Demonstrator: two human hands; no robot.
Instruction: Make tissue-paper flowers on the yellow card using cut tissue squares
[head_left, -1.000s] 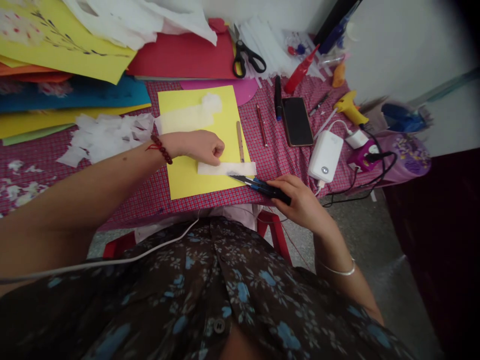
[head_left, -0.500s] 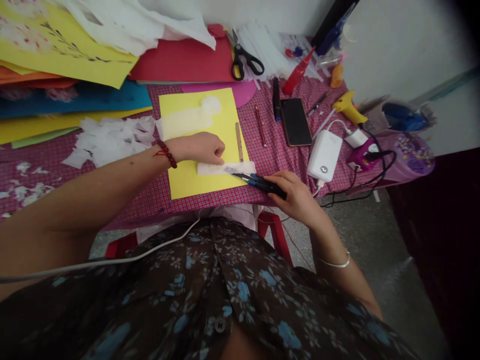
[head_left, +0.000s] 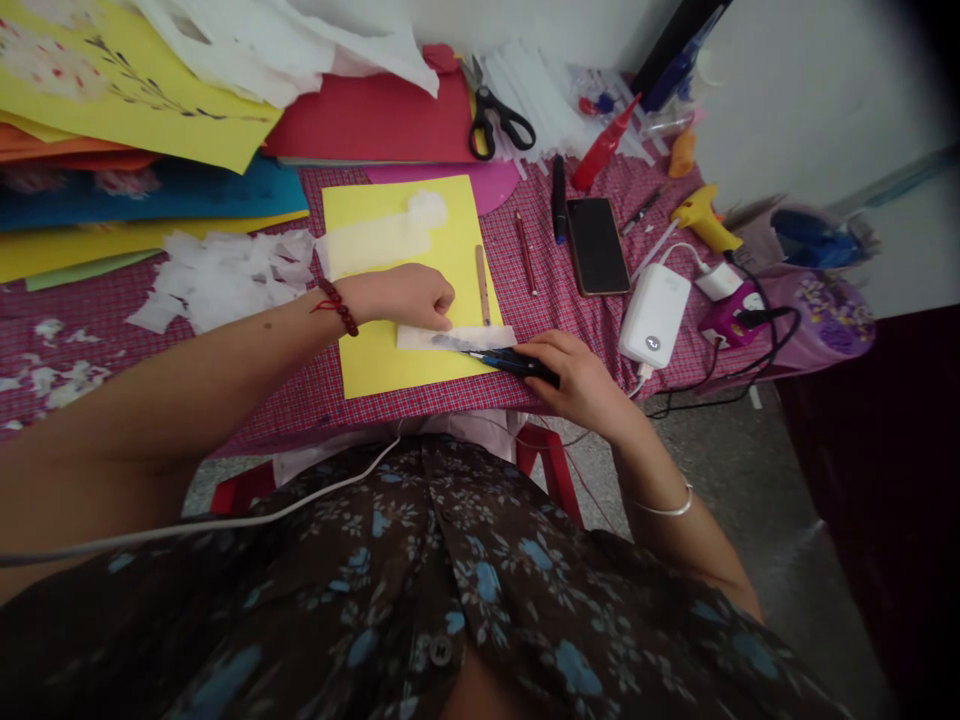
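In the head view, my left hand (head_left: 412,296) is closed over the yellow sheet (head_left: 382,370), its fingertips pinching or pressing the upper edge of a thin white paper strip (head_left: 414,338). My right hand (head_left: 577,375) is wrapped round a pair of scissors (head_left: 514,361) with dark handles and blue parts. Their blades point left at the strip; a grey shape shows through the paper, apparently the lower blade. A flat brown stick (head_left: 482,285) and pale tissue paper (head_left: 379,242) also lie on the yellow sheet.
Torn white paper (head_left: 225,275) lies left of the sheet. To the right are a red pencil (head_left: 526,255), a marker (head_left: 559,200), a phone (head_left: 598,246), a white power bank (head_left: 655,315) and a yellow glue gun (head_left: 706,217). Black-handled scissors (head_left: 491,115) lie behind.
My right hand and the scissors have shifted left, with the grey shape reaching farther along the strip. My left hand stays almost in place.
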